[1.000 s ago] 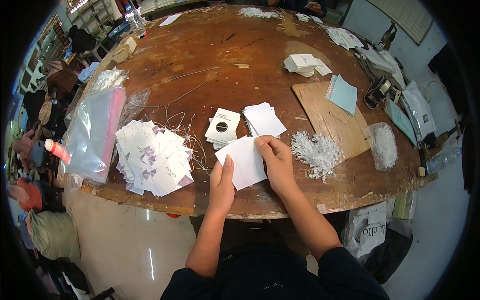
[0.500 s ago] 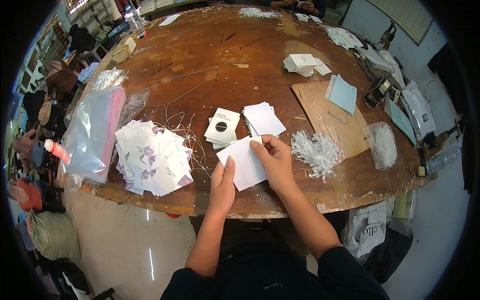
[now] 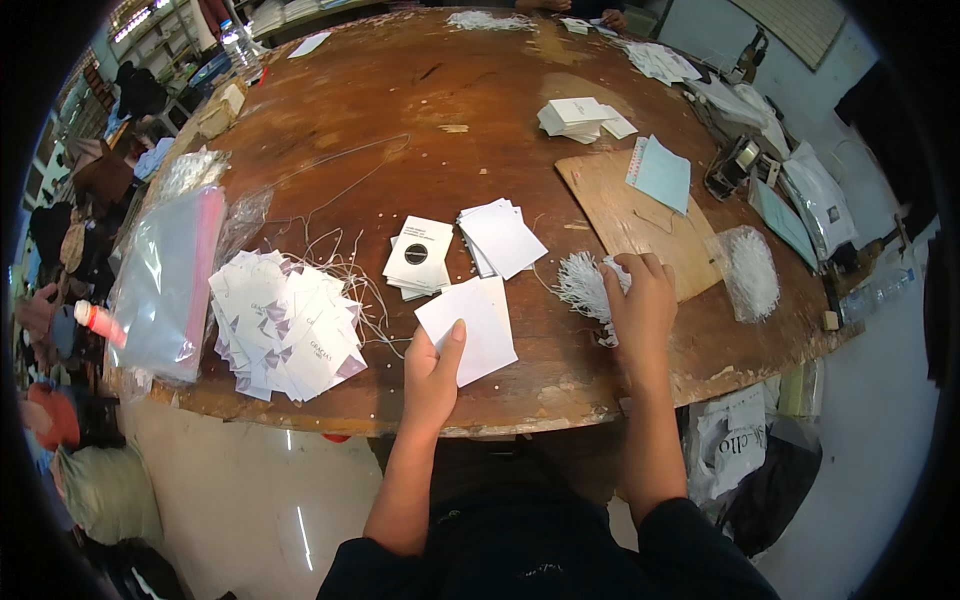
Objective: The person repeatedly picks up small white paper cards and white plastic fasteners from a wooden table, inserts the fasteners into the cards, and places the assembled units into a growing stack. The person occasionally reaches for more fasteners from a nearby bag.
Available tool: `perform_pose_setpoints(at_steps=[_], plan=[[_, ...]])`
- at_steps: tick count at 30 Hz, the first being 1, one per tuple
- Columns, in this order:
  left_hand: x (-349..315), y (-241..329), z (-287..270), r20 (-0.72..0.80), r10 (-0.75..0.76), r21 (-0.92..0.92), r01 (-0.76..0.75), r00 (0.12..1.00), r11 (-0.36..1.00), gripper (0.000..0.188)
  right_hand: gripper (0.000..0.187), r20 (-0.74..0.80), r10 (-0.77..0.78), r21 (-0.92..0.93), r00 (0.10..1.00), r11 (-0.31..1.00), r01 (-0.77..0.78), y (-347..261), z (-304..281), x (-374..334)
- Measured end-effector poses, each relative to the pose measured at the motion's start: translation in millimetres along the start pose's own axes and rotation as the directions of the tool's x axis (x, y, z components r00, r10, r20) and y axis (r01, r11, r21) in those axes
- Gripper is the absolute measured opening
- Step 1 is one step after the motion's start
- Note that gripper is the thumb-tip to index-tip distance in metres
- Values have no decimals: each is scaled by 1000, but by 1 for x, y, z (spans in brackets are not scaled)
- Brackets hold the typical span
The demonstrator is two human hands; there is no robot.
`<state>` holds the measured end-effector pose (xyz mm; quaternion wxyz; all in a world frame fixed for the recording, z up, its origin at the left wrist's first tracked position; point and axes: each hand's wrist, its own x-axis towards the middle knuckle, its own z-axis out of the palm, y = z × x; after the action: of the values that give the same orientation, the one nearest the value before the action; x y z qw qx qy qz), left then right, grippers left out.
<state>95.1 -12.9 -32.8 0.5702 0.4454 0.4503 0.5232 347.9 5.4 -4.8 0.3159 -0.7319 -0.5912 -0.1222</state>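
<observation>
In my left hand is a pair of overlapping blank white cards, pinched with the thumb on top. To the right, my right hand reaches down into a bundle of white tag strings, its thumb and bent fingers closing on some of them. Just beyond the held cards lie two small stacks: printed cards with a black round mark and blank white cards. A heap of tags with strings attached spreads to the left of my left hand.
Clear plastic bags lie at the table's left edge. On the right are a brown board with a light blue booklet and a bag of white strings. More cards sit farther back. Another person's hands show at the far edge.
My right hand has let go of the cards and moved right onto the white strings. The left hand keeps holding the cards. The whole view has shifted slightly.
</observation>
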Motion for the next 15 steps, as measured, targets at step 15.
perform_pose_setpoints(at_steps=[15], plan=[[-1, -3, -2, -2, 17, 7, -17, 1000, 1000, 38, 17, 212, 320, 616, 923, 690, -381, 26, -13, 21]])
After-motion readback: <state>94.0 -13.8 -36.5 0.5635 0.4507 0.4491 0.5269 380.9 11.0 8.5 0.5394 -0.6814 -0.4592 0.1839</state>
